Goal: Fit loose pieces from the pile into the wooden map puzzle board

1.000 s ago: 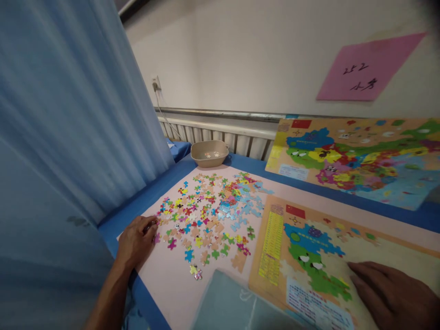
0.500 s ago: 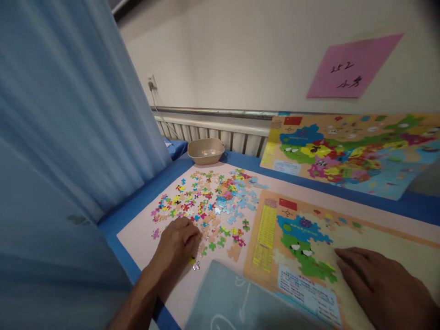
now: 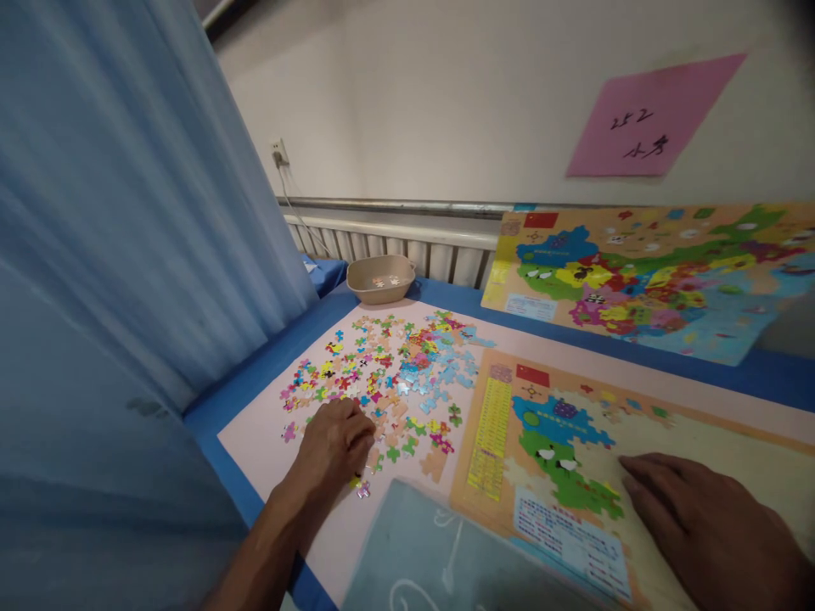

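Head view: loose puzzle pieces (image 3: 434, 464) are scattered in many colours over a pink sheet (image 3: 245, 437), which is spread on a blue-covered table (image 3: 210, 428) in the middle of the frame. The left hand (image 3: 337, 437) is held at the near edge of the scatter, just below the centre of the frame, with its fingers curled and drawn together; whether a piece is pinched between them cannot be told, since the tips are hidden. Just below that hand, a small lilac piece (image 3: 363, 490) is seen lying beside a bit of yellow. At the lower right, a puzzle board (image 3: 706, 437) is laid partly filled: blue and green areas, two sheep and a red flag are shown on its left part, while a pale ground is exposed on the right. The right hand (image 3: 706, 509) is rested on that pale ground, its fingers stretched leftward and close together; whether anything is gripped under them cannot be made out. A grey-blue folder (image 3: 407, 543) is placed at the bottom, against the board's lower left edge. Behind, a beige basin (image 3: 366, 293) with a few pieces inside is set near the radiator (image 3: 468, 267), and a finished map picture (image 3: 541, 280) is propped at the upper right.
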Tool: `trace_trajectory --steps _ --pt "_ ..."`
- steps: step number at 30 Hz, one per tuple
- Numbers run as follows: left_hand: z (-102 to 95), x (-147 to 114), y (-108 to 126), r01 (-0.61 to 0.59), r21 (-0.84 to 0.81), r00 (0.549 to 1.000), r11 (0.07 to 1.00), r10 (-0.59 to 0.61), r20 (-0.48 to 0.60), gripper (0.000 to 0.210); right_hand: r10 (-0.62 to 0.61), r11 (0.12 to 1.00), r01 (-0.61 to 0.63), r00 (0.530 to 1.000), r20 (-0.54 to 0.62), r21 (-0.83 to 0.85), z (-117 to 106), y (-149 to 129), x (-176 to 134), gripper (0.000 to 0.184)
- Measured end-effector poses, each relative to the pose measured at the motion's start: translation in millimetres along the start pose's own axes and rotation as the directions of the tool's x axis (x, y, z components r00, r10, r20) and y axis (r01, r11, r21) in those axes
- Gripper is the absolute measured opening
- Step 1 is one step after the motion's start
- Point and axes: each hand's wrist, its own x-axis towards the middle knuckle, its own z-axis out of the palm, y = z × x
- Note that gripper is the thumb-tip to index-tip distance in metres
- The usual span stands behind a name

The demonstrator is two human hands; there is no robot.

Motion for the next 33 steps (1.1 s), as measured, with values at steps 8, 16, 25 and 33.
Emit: trace_trajectory --steps 8,16,25,33 --pt "2.9 2 -6 -0.042 0.015 0.998 0.999 0.042 -0.038 0.023 0.012 0.999 -0.012 1.0 -0.013 0.044 -1 -1 0 0.075" --pt "3.6 -3 -7 -0.035 -0.043 0.998 0.998 0.033 -0.046 0.019 0.045 0.996 -0.045 0.999 -0.009 0.071 -11 -10 2 0.071" --pt "2.4 -4 -6 -0.081 -0.004 0.995 0.997 0.081 -0.055 0.019 0.066 0.989 -0.068 0.998 0.02 0.134 -16 -13 0 0.062" --pt "5.7 -4 -9 -0.055 -0.041 0.997 0.998 0.053 -0.052 0.013 0.031 0.996 -0.035 0.999 0.039 0.088 -23 -18 -1 0.06"
